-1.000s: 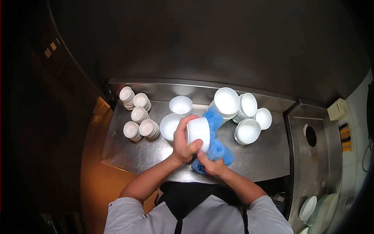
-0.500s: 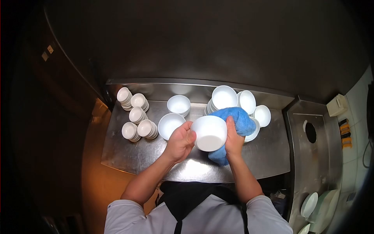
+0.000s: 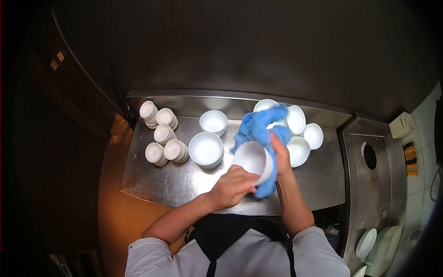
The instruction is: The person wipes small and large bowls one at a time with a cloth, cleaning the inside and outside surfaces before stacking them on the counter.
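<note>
My left hand [image 3: 230,188] grips the near rim of a white bowl [image 3: 251,161], which is tilted so its inside shows. On the bowl's right side, my right hand [image 3: 280,156] holds a blue cloth [image 3: 259,128] that is bunched up behind the bowl and hangs below it. Part of my right hand's grip is hidden by the bowl and cloth. Just left of the held bowl stands a stack of white bowls [image 3: 206,150], with another white bowl stack [image 3: 213,122] behind it.
Several stacks of small white cups [image 3: 164,134] stand on the left of the steel counter [image 3: 152,182]. More white bowls [image 3: 298,151] sit at the right, some partly behind the cloth. A steel sink unit [image 3: 369,184] with white dishes [image 3: 366,243] is at far right.
The bowl has turned from showing its outer base to showing its inside. My left hand has moved down and right along its rim, and the cloth has spread up and left behind it.
</note>
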{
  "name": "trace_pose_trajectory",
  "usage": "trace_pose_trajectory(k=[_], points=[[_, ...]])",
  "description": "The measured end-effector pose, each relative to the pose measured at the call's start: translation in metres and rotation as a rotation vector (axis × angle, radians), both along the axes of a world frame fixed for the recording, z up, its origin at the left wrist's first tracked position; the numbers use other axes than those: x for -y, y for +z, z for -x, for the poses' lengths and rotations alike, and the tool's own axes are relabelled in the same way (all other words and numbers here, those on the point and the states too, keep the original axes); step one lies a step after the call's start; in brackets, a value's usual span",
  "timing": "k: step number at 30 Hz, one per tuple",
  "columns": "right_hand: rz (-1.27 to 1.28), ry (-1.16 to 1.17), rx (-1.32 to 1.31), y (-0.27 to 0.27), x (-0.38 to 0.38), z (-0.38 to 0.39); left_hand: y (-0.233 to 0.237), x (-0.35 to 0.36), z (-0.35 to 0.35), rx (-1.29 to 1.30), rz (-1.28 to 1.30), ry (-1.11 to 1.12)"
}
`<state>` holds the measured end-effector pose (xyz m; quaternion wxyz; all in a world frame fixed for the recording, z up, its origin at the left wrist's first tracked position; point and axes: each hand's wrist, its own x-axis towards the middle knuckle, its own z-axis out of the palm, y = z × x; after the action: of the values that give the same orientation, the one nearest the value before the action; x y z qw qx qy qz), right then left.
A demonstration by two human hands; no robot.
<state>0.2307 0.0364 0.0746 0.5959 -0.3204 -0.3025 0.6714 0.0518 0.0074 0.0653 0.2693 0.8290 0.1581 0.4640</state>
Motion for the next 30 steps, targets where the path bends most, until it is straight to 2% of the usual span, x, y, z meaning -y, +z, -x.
trace_pose_trajectory(k=[1,4,5,8,9,12,17,23,27,30], points=[[0.165,0.104,-0.297,0.005,-0.005,-0.002,0.0,-0.001,-0.005,0.072,-0.086,-0.039],[0.172,0.326,-0.47,-0.035,-0.009,-0.002,-0.001,-0.007,-0.008,0.044,-0.23,0.055],[0.192,0.102,-0.371,-0.058,-0.005,0.009,0.005,-0.011,-0.007,0.016,-0.266,0.117],[0.184,-0.16,-0.107,-0.053,0.013,0.033,0.013,-0.026,0.009,-0.041,-0.323,0.317],[0.214,-0.096,-0.172,-0.025,0.018,0.034,0.014,-0.031,0.02,-0.101,-0.271,0.379],[0.156,-0.034,-0.257,-0.018,0.02,0.008,0.002,-0.036,0.052,-0.255,-0.254,0.518],[0.196,-0.075,-0.219,-0.02,0.016,0.01,-0.028,-0.034,0.075,-0.415,-0.22,0.538],[0.182,-0.141,-0.2,-0.02,0.017,0.013,-0.035,-0.033,0.079,-0.499,-0.134,0.502],[0.16,-0.254,-0.163,-0.027,0.02,0.008,-0.01,-0.045,0.082,-0.455,-0.172,0.467],[0.145,-0.296,-0.158,-0.025,0.026,0.009,0.007,-0.101,0.098,-0.421,0.045,0.532]])
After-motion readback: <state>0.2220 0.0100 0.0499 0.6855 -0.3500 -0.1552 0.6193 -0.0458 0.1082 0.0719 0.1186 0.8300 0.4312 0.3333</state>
